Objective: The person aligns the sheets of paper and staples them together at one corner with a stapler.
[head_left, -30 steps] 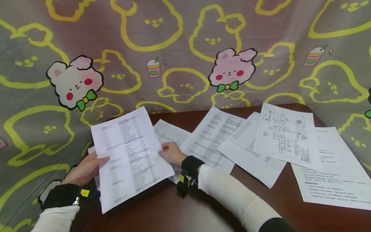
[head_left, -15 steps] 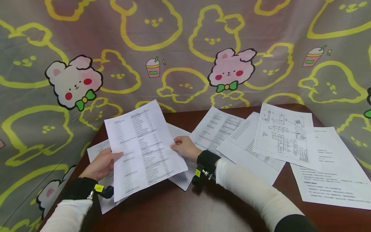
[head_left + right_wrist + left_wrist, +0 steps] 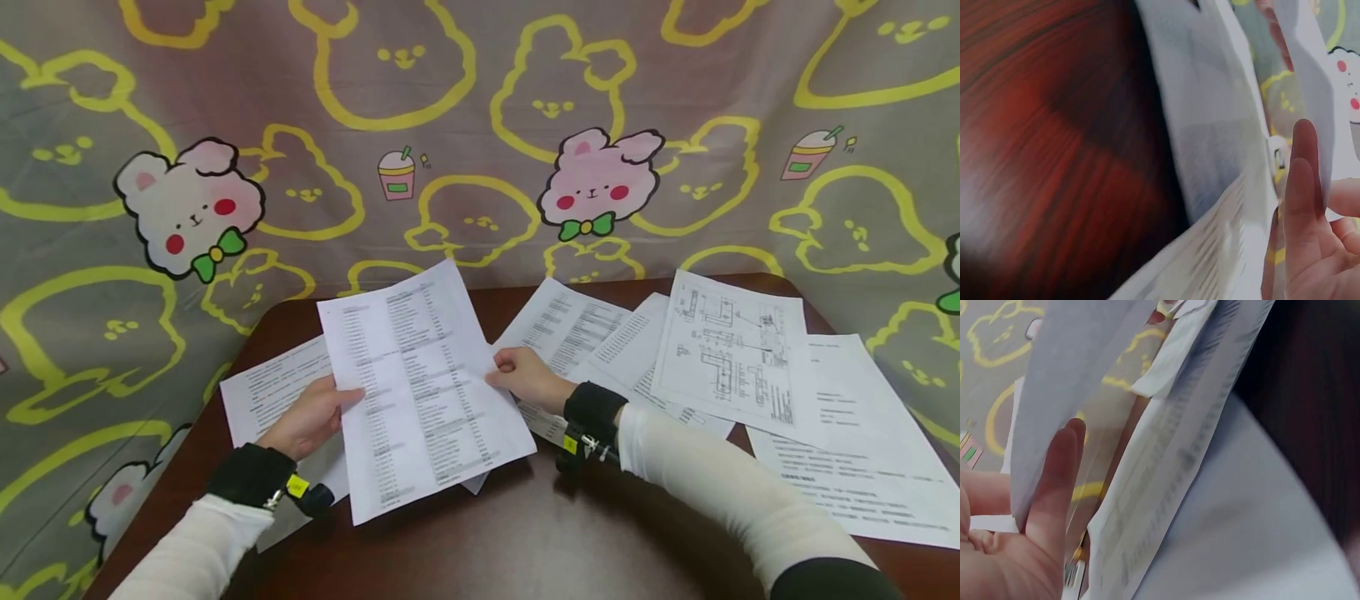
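Both hands hold up a white printed sheet of paper [image 3: 420, 392], tilted toward the head camera and raised over the table. My left hand [image 3: 311, 417] pinches its left edge, thumb on the printed face and fingers behind. At the right edge my right hand [image 3: 528, 379] pinches it between thumb and fingers. In the left wrist view the left hand [image 3: 1016, 550] has the sheet's edge [image 3: 1079, 362] between thumb and fingers. The right wrist view has the right hand [image 3: 1316, 231] gripping the opposite edge of the sheet [image 3: 1313, 75].
Under the held sheet lies another printed page [image 3: 277, 383] on the dark brown table [image 3: 540, 533]. To the right several pages overlap: a list page [image 3: 570, 325], a technical drawing [image 3: 735, 358] and a text page [image 3: 862, 475]. A patterned curtain [image 3: 465, 108] hangs behind the table.
Both hands have carried the held sheet to the right. The printed page lying at the left of the table has come into fuller view.
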Motion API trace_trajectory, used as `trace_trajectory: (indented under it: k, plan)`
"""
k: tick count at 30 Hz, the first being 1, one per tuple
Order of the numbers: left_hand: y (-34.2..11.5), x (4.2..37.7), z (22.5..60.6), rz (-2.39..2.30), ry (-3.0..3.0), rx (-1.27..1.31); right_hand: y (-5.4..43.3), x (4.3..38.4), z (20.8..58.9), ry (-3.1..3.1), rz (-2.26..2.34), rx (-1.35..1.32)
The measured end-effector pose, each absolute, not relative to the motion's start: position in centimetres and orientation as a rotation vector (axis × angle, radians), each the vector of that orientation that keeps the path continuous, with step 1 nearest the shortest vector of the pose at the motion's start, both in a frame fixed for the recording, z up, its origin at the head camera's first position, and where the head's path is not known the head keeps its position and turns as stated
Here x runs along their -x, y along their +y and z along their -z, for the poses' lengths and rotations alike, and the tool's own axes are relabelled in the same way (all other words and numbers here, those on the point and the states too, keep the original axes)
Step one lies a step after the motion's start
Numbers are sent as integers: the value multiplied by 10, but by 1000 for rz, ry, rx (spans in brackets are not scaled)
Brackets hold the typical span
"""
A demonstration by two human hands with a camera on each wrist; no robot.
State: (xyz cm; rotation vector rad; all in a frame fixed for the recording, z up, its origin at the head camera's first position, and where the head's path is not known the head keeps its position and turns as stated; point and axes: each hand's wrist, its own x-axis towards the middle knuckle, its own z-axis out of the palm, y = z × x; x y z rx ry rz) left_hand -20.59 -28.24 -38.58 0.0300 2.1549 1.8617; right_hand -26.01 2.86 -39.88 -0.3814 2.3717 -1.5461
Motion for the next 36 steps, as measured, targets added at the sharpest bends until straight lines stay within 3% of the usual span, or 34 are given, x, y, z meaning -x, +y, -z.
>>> trace_trajectory:
  k: [16, 36]
  plan:
    - [-227, 225, 391, -1823, 2116, -34, 85, 250, 411, 2350, 1442, 275]
    - [-181, 235, 388, -1688, 2147, -155, 150, 234, 408, 2378, 1419, 419]
